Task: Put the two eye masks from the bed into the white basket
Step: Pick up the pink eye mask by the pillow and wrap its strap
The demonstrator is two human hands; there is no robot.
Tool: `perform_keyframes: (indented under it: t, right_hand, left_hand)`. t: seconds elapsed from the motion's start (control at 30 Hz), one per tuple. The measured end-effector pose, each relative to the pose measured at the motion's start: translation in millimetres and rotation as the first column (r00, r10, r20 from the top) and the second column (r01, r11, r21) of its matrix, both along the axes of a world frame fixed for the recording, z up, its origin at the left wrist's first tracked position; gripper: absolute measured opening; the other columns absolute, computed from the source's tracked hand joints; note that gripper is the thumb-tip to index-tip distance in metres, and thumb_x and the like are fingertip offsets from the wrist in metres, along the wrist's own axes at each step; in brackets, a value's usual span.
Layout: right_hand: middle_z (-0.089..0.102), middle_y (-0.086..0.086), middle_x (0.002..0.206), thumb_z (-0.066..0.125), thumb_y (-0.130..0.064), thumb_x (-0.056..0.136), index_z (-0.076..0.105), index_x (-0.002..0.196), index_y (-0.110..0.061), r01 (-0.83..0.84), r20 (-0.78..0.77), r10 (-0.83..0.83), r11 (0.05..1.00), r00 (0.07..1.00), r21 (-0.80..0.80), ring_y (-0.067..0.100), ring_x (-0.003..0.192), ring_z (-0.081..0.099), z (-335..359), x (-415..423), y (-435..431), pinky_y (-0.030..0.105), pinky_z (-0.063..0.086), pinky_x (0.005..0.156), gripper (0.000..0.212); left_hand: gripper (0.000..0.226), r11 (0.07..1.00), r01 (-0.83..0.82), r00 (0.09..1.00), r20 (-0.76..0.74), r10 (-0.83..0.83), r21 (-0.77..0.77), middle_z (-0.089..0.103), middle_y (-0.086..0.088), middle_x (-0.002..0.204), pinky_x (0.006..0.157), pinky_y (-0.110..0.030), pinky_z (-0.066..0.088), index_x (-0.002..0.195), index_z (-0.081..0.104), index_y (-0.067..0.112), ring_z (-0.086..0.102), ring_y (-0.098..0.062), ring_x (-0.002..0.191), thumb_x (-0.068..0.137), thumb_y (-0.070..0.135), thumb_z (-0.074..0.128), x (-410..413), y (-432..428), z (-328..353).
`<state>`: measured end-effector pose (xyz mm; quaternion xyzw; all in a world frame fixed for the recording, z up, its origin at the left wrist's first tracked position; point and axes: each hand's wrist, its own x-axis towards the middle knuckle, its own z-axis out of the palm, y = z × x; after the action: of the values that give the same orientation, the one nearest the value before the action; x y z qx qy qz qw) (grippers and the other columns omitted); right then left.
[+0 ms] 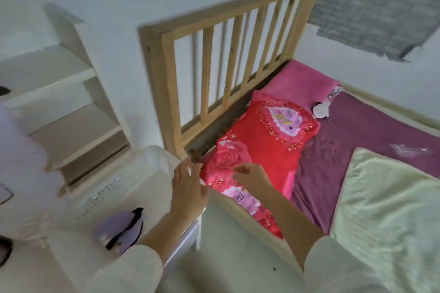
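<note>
A purple eye mask (120, 228) with a black strap lies inside the white perforated basket (133, 173) at the lower left, beside the bed. A white and black eye mask (321, 109) rests on the bed, far from both hands, where the pink pillow meets the purple sheet. My left hand (188, 190) hovers over the basket's right rim with its fingers spread and holds nothing. My right hand (250, 177) is over the near end of the red pillow, fingers loosely curled and empty.
A red rose-print pillow (262, 140) and a pink pillow (300, 81) lie against the wooden slatted headboard (221, 59). A pale green blanket (385, 209) covers the near right of the bed. White shelves (71, 114) stand behind the basket.
</note>
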<state>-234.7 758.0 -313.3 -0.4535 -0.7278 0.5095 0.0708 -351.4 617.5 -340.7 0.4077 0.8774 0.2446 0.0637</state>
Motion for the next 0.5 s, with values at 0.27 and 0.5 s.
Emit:
perform_keyframes:
  t: [0.27, 0.5]
  right_hand:
    - [0.058, -0.002, 0.059, 0.066, -0.009, 0.076, 0.070, 0.065, -0.020, 0.298, 0.121, -0.303, 0.953, 0.945, 0.062, 0.016, 0.062, 0.053, -20, 228, 128, 0.027, 0.041, 0.059, 0.017]
    - [0.062, 0.002, 0.069, 0.069, -0.011, 0.076, 0.064, 0.070, -0.016, 0.452, 0.225, -0.444, 0.892, 0.867, 0.019, 0.020, 0.065, 0.058, -22, 341, 243, 0.029, 0.046, 0.061, 0.009]
  left_hand:
    - [0.049, 0.945, 0.298, 0.952, 0.114, -0.284, -0.137, 0.030, -0.015, 0.152, 0.117, -0.039, 0.019, 0.133, 0.047, 0.018, 0.020, -0.030, 0.144, 0.085, 0.025, 0.057, 177, 176, -33]
    - [0.049, 0.871, 0.429, 0.895, 0.241, -0.375, -0.238, 0.034, -0.017, 0.147, 0.114, -0.040, 0.023, 0.132, 0.048, 0.017, 0.022, -0.031, 0.142, 0.084, 0.028, 0.056, 259, 310, -39]
